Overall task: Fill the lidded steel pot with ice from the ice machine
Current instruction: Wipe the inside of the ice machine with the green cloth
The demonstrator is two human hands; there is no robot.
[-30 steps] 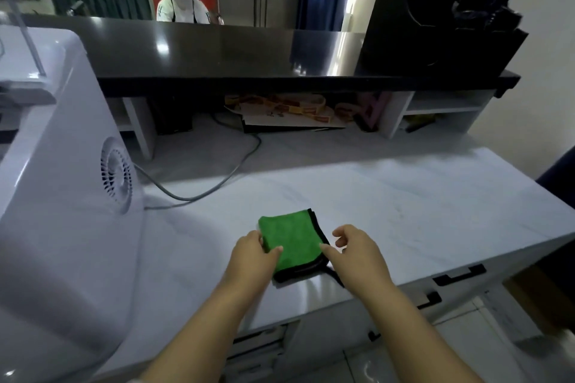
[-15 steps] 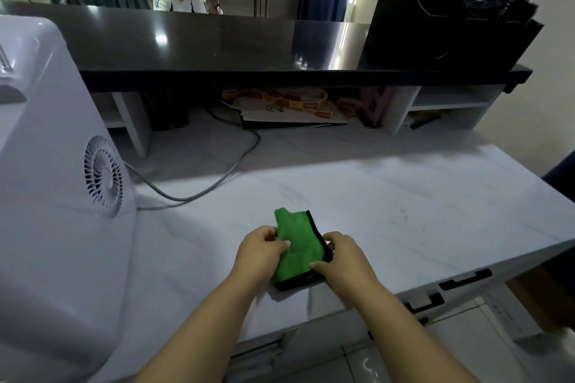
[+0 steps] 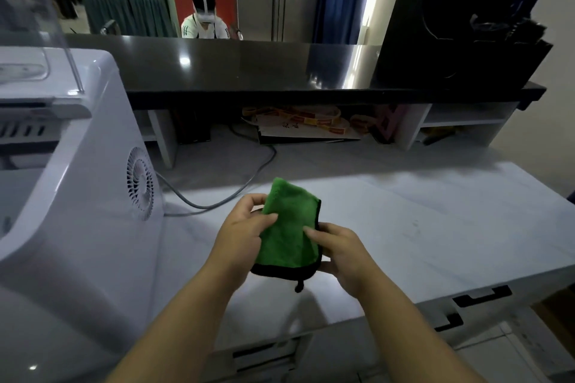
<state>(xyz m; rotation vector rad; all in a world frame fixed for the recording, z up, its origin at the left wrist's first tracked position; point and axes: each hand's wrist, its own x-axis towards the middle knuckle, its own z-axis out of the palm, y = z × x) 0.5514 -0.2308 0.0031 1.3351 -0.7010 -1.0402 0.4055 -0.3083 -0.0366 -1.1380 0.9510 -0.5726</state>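
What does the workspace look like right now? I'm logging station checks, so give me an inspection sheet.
Surface: pale marble-look counter, a few faint marks.
Job's things: white machine with a side fan vent at the left; no steel pot seen.
Clutter: green cloth with black edging, lifted off the counter.
Grippers: left hand and right hand both grip the cloth.
Cables: grey cable runs from the machine across the counter to under the dark shelf.
Surroundings: papers under the shelf, black holder on it, a person seated beyond.
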